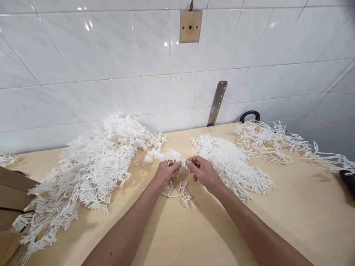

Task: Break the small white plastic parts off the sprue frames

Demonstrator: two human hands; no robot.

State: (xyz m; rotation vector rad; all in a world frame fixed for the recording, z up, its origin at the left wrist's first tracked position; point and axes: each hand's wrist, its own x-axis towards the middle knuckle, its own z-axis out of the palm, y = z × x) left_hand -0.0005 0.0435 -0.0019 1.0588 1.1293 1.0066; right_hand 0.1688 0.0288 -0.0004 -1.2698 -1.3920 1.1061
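My left hand (168,172) is closed on a white branching plastic sprig (173,154), whose feathery tips fan out above the fingers. Close to it on the right, my right hand (202,169) pinches at the same white strands with thumb and forefinger. A bare white twig with forked ends (181,193) shows below my left hand; whether it joins the held sprig I cannot tell. To the left lies a large heap of feathery white sprigs (97,166). Just beyond my right hand is a flatter pile of thin white pieces (233,162).
Thinner bare white branches (266,142) spread at the back right, before a black curved handle (250,115). A metal strip (217,103) leans on the tiled wall (116,48). A cardboard box (13,195) stands left, and a black object (348,183) sits at the table's (305,221) right.
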